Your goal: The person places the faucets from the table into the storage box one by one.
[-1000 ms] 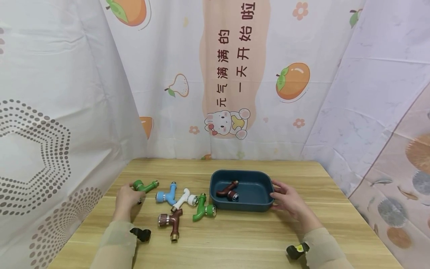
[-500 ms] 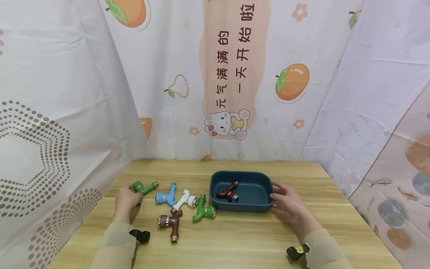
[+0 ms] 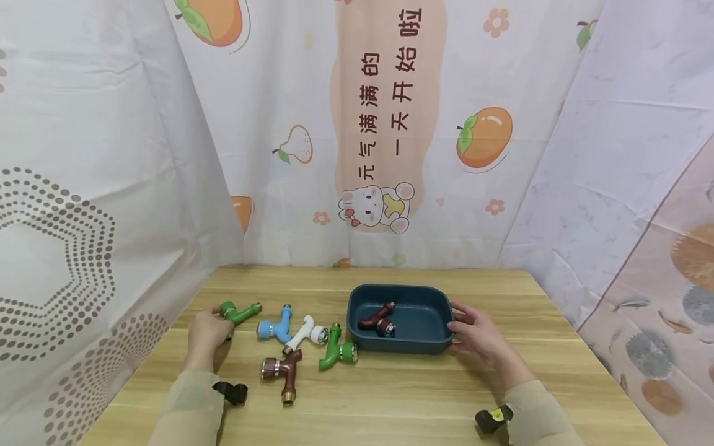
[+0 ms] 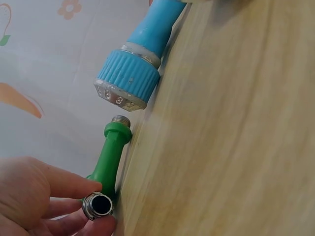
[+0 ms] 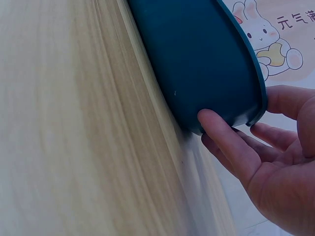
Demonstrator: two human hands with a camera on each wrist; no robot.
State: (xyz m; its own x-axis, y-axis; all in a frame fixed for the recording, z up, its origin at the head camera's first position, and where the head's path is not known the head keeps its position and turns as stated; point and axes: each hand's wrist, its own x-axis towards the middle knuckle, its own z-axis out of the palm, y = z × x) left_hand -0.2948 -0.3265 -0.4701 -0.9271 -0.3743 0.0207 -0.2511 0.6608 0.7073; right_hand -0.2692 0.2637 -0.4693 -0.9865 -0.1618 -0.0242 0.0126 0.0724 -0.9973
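Note:
My left hand pinches a green faucet at the table's left side. The left wrist view shows the fingers round its metal-ringed opening, while the threaded end of the green faucet points away; its knob is mostly hidden there. Just beyond is a blue faucet. My right hand holds the right end of a dark blue rectangular bin, and the right wrist view shows fingers and thumb against the end of the bin. One brown faucet lies inside the bin.
Between the left hand and the bin lie the blue faucet, a white faucet, a second green faucet and a second brown faucet. Printed curtains hang behind and beside the wooden table.
Both hands keep their hold, and the faucets and bin stay where they were. Only the head view has shifted slightly.

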